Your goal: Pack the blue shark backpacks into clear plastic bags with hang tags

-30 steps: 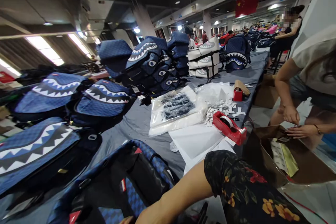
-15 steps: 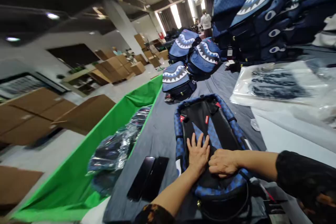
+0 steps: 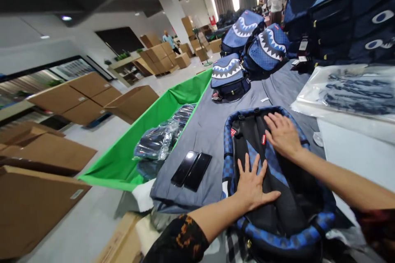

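A blue checked backpack [image 3: 277, 197] lies on the grey-covered table with its black padded back panel and straps facing up. My left hand [image 3: 253, 183] presses flat on the middle of that panel, fingers spread. Higher up, my right hand [image 3: 283, 134] rests open on the upper right part, by the shoulder strap and a small red label [image 3: 263, 139]. Neither hand grips anything. Left of the backpack lie two black phones [image 3: 197, 171] side by side.
Three blue backpacks with shark-teeth prints [image 3: 230, 76] stand farther back. A tall stack of backpacks [image 3: 342, 28] rises at right, above a clear plastic bag [image 3: 348, 94]. Left of the table hangs a green fabric bin [image 3: 123, 168] holding plastic-wrapped goods. Cardboard boxes [image 3: 40, 209] stand on the floor.
My right hand has opened from a closed grip low on the back panel and moved up to its upper right. The left hand stays spread on the panel. The view has shifted left.
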A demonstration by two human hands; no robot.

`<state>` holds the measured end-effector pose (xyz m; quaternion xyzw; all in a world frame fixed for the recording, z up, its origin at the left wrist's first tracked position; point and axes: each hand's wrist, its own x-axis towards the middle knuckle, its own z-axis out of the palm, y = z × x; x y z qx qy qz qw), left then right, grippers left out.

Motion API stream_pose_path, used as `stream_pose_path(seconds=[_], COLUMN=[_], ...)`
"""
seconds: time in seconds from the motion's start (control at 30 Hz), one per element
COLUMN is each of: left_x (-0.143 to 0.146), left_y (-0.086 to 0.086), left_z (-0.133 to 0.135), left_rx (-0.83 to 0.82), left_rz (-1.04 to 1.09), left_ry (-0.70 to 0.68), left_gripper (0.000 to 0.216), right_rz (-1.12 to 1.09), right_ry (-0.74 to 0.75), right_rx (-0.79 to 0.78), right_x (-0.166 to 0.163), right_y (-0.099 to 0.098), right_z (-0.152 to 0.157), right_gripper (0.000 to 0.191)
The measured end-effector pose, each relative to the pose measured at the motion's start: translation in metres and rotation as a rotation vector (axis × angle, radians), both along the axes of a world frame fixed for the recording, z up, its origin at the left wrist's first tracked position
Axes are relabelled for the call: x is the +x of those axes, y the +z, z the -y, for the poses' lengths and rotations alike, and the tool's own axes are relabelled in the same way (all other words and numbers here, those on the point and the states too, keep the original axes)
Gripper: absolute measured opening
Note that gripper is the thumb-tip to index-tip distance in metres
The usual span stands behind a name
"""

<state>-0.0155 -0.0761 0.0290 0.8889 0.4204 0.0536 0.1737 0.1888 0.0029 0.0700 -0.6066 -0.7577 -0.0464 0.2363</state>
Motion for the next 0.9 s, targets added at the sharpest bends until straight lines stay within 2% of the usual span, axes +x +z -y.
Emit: stream_pose_path(seconds=[0.1, 0.17, 0.23, 0.3, 0.37, 0.43, 0.57, 0.67, 0.77, 0.83, 0.9], left_x=[-0.004, -0.002, 0.007, 0.022, 0.040, 0.054, 0.063, 0.058, 0.055, 0.055, 0.054], left_y=[0.017, 0.034, 0.052, 0.059, 0.051, 0.030, -0.013, -0.023, -0.023, -0.023, -0.024], left_z=[-0.003, -0.022, -0.052, -0.087, -0.116, -0.133, -0.142, -0.142, -0.142, -0.143, -0.143], left_rx=[-0.044, -0.067, -0.019, 0.116, 0.227, 0.231, 0.207, 0.241, 0.259, 0.256, 0.242], left_rz=[-0.076, -0.134, -0.143, -0.104, -0.056, -0.027, 0.019, 0.035, 0.044, 0.051, 0.052], left_ry=[-0.071, -0.112, -0.086, -0.013, 0.074, 0.133, 0.139, 0.136, 0.151, 0.157, 0.159], left_gripper=[0.113, 0.115, 0.102, 0.080, 0.066, 0.062, 0.068, 0.068, 0.066, 0.066, 0.066], right_rz=[0.001, -0.007, -0.036, -0.077, -0.130, -0.202, -0.358, -0.397, -0.364, -0.319, -0.273], right_ry=[0.027, 0.054, 0.058, 0.055, 0.040, -0.006, -0.093, -0.118, -0.219, -0.351, -0.508], right_rx=[-0.053, -0.056, -0.041, -0.028, -0.017, -0.005, 0.002, -0.034, -0.116, -0.180, -0.235], right_x=[-0.004, -0.003, 0.000, 0.001, 0.003, 0.006, 0.031, 0.079, 0.149, 0.195, 0.232], right_y=[-0.044, -0.067, -0.080, -0.083, -0.083, -0.081, -0.066, -0.042, -0.023, -0.020, -0.026], right_z=[0.001, 0.003, 0.003, 0.001, 0.000, 0.000, -0.007, -0.031, -0.066, -0.085, -0.097], right_gripper=[0.053, 0.054, 0.056, 0.057, 0.056, 0.055, 0.051, 0.043, 0.035, 0.029, 0.022])
